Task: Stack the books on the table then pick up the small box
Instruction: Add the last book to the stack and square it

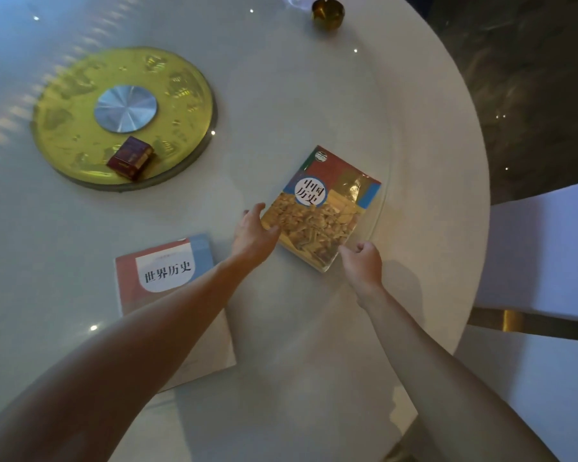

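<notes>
Our left hand (255,232) and right hand (361,258) pinch the colourful book's (324,208) near corners, apart from the second book (167,278); thin, floppy (glossy), so we support its edges

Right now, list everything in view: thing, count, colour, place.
table: one, white, round, under everything.
turntable disc: one, yellow with a silver hub, far left of the table.
small box: one, dark red, on the disc's near edge.
ashtray: one, brass-coloured, far edge of the table.
illustrated book: one, multicoloured cover, right of centre, lying flat.
plain book: one, red, blue and white, near left, partly under the left forearm.
chair: one, white cover, right of the table.
left hand: on the illustrated book's left edge.
right hand: at its near corner.
</notes>
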The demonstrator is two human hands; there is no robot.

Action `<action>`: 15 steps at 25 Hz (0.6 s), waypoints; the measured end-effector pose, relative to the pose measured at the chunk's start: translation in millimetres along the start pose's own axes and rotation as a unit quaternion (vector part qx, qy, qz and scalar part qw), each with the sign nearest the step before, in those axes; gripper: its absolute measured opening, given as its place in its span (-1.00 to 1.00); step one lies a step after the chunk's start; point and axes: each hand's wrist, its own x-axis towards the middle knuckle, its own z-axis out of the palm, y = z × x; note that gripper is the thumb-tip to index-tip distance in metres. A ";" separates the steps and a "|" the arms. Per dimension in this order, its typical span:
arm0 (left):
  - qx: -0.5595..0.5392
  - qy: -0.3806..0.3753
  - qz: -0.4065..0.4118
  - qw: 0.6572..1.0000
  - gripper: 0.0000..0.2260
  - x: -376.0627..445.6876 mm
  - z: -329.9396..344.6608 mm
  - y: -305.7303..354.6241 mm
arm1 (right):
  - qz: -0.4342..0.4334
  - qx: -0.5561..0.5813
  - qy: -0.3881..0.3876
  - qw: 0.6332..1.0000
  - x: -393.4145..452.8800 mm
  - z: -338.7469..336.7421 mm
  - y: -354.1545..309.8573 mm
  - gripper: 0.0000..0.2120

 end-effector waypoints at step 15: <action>0.135 -0.067 -0.074 0.986 -0.64 22.0 14.9 -3.1 | 0.080 0.134 -0.069 0.985 23.5 1.3 2.9 -0.86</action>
